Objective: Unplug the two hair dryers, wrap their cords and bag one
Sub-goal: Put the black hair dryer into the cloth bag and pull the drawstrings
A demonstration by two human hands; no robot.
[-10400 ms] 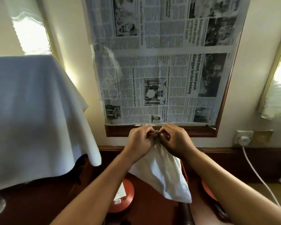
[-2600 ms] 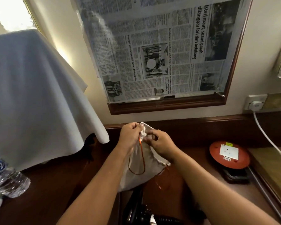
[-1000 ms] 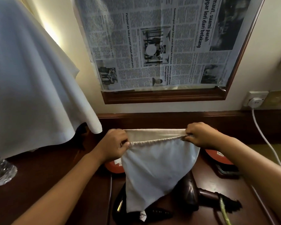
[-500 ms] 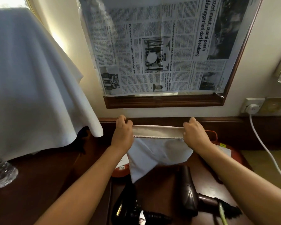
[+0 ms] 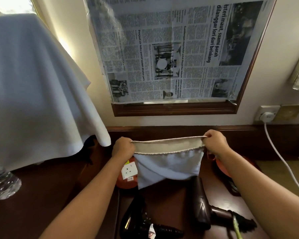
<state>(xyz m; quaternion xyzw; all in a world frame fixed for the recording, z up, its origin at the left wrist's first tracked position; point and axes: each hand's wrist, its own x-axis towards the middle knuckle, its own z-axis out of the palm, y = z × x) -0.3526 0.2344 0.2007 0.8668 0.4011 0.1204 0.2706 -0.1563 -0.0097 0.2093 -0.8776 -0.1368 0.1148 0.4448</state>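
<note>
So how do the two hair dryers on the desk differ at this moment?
The left dryer is black and glossy and lies under the bag's left corner; the right dryer is dark brown and lies to the bag's right. The right dryer's handle points right, toward a bundled black cord; the left dryer's barrel runs along the bottom edge. Neither is bagged.

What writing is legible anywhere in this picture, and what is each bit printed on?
"Isteri maut, suami parah dilanggar lori dari belakang": main headline on the newspaper that covers the mirror, turned sideways.
"Penjual air tebu positif dadah ditahan polis": smaller headline on the same page.
"Sumbangan meja bulat untuk Masjid Nur Hidayah": headline beside the middle photo.
Newspaper body text: too small to read.
Sticker under the socket on the red reel: too blurred.
Tag on the left hair dryer: unreadable.
</note>
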